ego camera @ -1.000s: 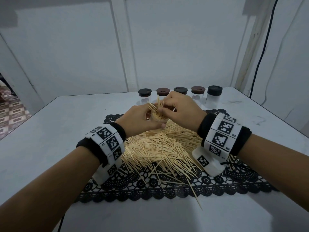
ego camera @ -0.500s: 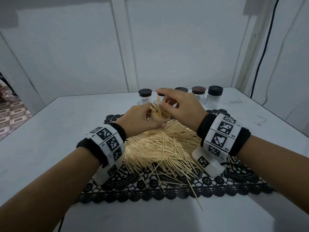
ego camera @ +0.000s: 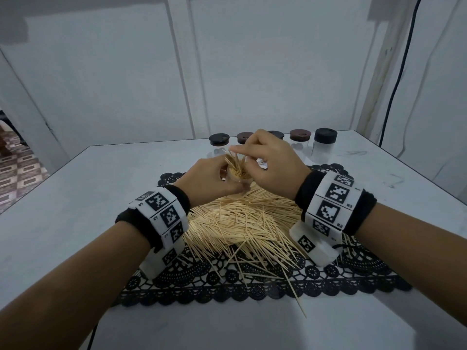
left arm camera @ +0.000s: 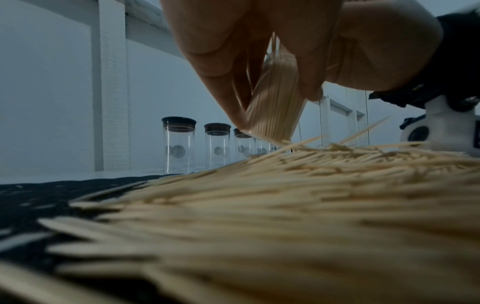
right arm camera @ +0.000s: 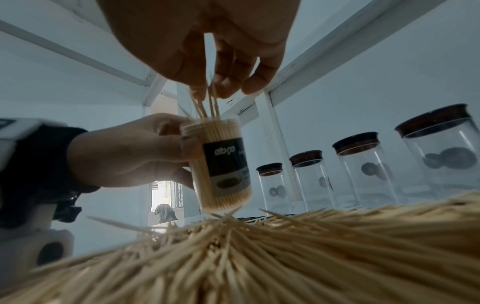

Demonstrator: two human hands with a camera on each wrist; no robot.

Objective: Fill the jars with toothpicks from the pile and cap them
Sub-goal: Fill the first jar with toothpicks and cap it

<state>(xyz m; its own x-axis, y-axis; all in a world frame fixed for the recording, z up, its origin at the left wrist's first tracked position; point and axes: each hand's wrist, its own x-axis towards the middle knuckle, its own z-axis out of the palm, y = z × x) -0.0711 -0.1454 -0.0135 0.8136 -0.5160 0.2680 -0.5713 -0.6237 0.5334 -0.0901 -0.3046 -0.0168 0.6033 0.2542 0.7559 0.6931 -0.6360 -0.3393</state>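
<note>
My left hand [ego camera: 222, 179] grips a small clear labelled jar [right arm camera: 223, 164], tilted a little and held just above the toothpick pile [ego camera: 242, 221]. The jar [ego camera: 238, 178] is packed with toothpicks, and several stand up out of its mouth. My right hand [ego camera: 241, 154] hovers over the mouth, and its thumb and fingertips [right arm camera: 221, 82] pinch the tops of those protruding toothpicks [right arm camera: 207, 105]. In the left wrist view the jar [left arm camera: 272, 111] shows between my fingers, its base close to the pile [left arm camera: 285, 205].
The pile lies on a black lace mat [ego camera: 227, 286] on a white table [ego camera: 75, 210]. Several capped glass jars [right arm camera: 363, 170] stand in a row behind it, the tallest [ego camera: 325, 144] at the right. White walls close the back and right sides.
My right hand has lifted off the jar's mouth and its fingers now sit higher, on the tips of the standing toothpicks. The left hand keeps the jar in much the same place.
</note>
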